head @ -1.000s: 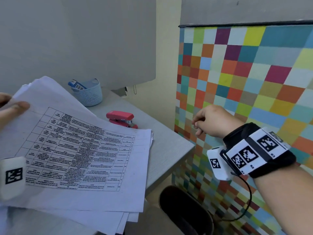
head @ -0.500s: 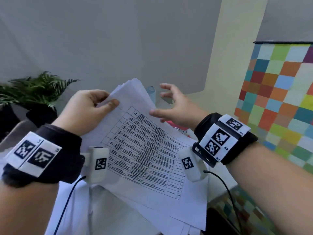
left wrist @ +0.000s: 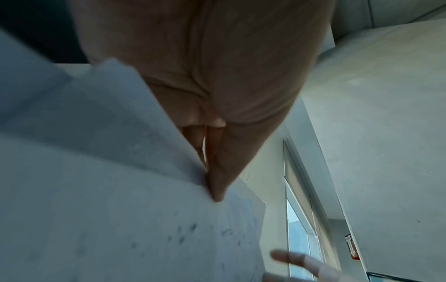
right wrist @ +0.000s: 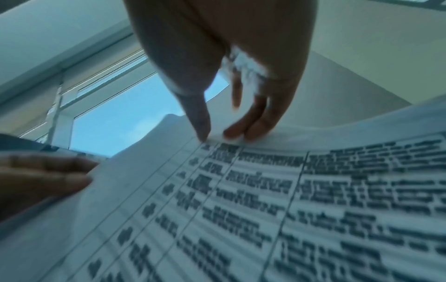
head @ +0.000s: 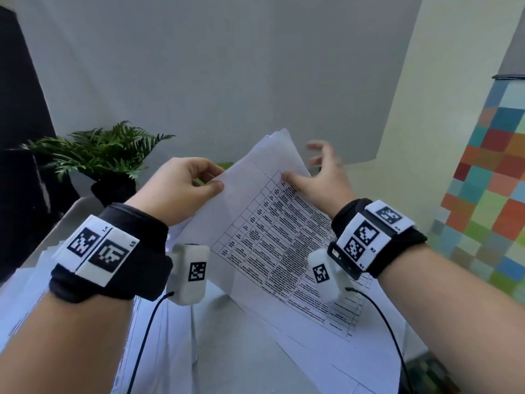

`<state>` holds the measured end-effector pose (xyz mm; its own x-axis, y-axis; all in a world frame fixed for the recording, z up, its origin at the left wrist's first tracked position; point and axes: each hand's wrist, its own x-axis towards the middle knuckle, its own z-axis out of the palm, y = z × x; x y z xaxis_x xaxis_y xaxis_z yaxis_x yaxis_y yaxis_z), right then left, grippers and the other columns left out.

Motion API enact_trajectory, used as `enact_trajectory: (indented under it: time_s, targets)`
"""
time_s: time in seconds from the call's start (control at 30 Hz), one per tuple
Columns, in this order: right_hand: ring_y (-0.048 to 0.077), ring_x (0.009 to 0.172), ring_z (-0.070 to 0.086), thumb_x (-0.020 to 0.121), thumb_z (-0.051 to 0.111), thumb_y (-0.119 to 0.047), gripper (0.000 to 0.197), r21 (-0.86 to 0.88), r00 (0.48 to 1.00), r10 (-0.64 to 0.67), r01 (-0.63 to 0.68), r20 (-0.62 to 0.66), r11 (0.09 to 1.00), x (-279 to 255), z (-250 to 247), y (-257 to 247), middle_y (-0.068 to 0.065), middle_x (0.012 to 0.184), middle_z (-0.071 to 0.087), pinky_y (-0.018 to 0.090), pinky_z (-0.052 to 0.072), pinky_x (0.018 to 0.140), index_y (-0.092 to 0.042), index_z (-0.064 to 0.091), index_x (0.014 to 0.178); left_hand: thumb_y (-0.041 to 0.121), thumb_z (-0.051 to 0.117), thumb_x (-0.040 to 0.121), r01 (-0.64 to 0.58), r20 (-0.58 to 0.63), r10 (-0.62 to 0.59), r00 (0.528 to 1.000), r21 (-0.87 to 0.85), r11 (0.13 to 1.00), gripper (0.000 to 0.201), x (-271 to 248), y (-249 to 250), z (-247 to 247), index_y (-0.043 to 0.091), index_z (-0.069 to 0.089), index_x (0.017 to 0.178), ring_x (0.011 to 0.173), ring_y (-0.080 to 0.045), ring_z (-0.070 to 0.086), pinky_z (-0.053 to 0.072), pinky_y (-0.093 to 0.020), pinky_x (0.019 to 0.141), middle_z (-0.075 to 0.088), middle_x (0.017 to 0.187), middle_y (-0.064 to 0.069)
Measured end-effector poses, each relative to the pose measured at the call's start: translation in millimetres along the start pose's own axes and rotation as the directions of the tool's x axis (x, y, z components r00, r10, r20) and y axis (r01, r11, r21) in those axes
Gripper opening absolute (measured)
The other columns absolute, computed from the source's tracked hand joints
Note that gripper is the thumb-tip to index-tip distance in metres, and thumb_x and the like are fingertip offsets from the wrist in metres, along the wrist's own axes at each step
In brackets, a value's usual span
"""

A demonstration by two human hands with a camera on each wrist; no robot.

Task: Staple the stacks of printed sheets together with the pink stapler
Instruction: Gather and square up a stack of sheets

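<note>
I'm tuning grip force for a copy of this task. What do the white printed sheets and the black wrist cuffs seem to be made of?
The white printed sheets look like thin matte office paper: they bow under their own weight, and print shows faintly through from behind in the left wrist view. The black wrist cuffs look like soft matte fabric, perhaps neoprene: they crease around the wrist without shine.

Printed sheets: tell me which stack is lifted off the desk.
The stack with the printed table, tilted up, pinched by the left hand and touched by the right hand. The other sheets lie flat on the desk.
</note>
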<state>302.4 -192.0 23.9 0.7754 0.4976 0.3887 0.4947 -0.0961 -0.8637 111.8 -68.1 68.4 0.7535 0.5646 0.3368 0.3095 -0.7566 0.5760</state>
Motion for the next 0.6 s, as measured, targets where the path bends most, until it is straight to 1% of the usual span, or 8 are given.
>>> enact_trajectory:
  time_s: [0.07,0.1,0.13,0.2,0.27,0.33,0.47,0.6]
  targets:
    - [0.008,0.089,0.047,0.076,0.073,-0.025,0.041,-0.036,0.966,-0.158,0.154,-0.207,0.987,-12.5,2.2,-6.8,0.000,0.108,0.045,0.021,0.043,0.079,-0.023,0.049,0.110,0.021,0.061,0.089,-0.019,-0.024,0.019,1.000,-0.012,1.000,0.016,-0.8,2.6,2.0,0.016,0.069,0.103,0.088,-0.027,0.065,0.051,-0.030,0.076,0.069,0.094,-0.001]
    - [0.005,0.081,0.048,0.077,0.072,-0.025,0.029,-0.019,0.953,-0.204,0.205,-0.223,0.979,-19.1,4.5,-11.1,-0.001,0.102,0.049,0.018,0.043,0.073,-0.023,0.053,0.099,0.020,0.061,0.090,-0.029,-0.037,0.029,0.999,-0.015,0.999,0.016,-1.3,3.8,2.8,0.016,0.069,0.102,0.088,-0.027,0.065,0.051,-0.030,0.076,0.069,0.094,-0.001]
    - [0.003,0.072,0.048,0.078,0.071,-0.026,0.018,0.004,0.965,-0.208,0.211,-0.161,0.977,-25.5,7.0,-15.4,-0.002,0.092,0.054,0.016,0.043,0.067,-0.022,0.056,0.088,0.020,0.061,0.089,-0.038,-0.050,0.037,0.998,-0.020,0.999,0.015,-1.6,4.8,3.1,0.016,0.069,0.101,0.087,-0.026,0.064,0.050,-0.028,0.073,0.069,0.092,-0.001]
    - [0.001,0.059,0.050,0.079,0.072,-0.026,0.014,0.066,0.990,-0.113,0.108,0.084,0.992,-36.0,15.0,-21.9,-0.007,0.071,0.059,0.017,0.044,0.061,-0.022,0.061,0.072,0.020,0.061,0.089,-0.053,-0.064,0.051,0.997,-0.031,0.998,0.013,-3.1,7.6,3.7,0.017,0.069,0.099,0.084,-0.026,0.064,0.050,-0.025,0.069,0.069,0.088,0.001]
    - [0.006,0.063,0.057,0.079,0.073,-0.028,0.014,0.134,0.971,-0.003,-0.030,0.240,0.990,-41.6,22.6,-26.2,-0.007,0.067,0.063,0.024,0.050,0.067,-0.017,0.067,0.072,0.019,0.061,0.089,-0.071,-0.067,0.068,0.995,-0.051,0.996,0.012,-4.7,10.8,5.0,0.017,0.069,0.098,0.083,-0.025,0.066,0.052,-0.032,0.074,0.070,0.087,0.003]
    - [0.004,0.062,0.059,0.079,0.073,-0.029,0.017,0.184,0.956,0.047,-0.104,0.291,0.977,-43.0,26.5,-29.8,-0.010,0.063,0.064,0.022,0.049,0.063,-0.013,0.070,0.075,0.018,0.061,0.089,-0.087,-0.062,0.082,0.995,-0.077,0.993,0.012,-5.7,12.9,7.1,0.017,0.069,0.097,0.085,-0.022,0.067,0.054,-0.039,0.081,0.072,0.089,0.003]
    - [-0.006,0.041,0.051,0.080,0.072,-0.024,0.011,0.227,0.942,0.108,-0.187,0.318,0.956,-43.3,26.4,-36.7,-0.016,0.046,0.057,0.008,0.036,0.042,-0.014,0.071,0.074,0.018,0.060,0.089,-0.105,-0.047,0.101,0.994,-0.097,0.990,0.010,-6.8,14.7,10.2,0.021,0.069,0.094,0.086,-0.016,0.068,0.053,-0.042,0.082,0.073,0.088,0.005]
    - [-0.003,0.031,0.041,0.082,0.068,-0.014,0.007,0.258,0.929,0.159,-0.252,0.334,0.933,-46.0,23.0,-42.1,-0.006,0.056,0.053,0.010,0.031,0.037,-0.007,0.069,0.080,0.018,0.061,0.089,-0.120,-0.029,0.118,0.993,-0.102,0.987,0.011,-8.4,16.0,10.0,0.021,0.069,0.095,0.089,-0.013,0.068,0.053,-0.042,0.086,0.073,0.090,0.008]
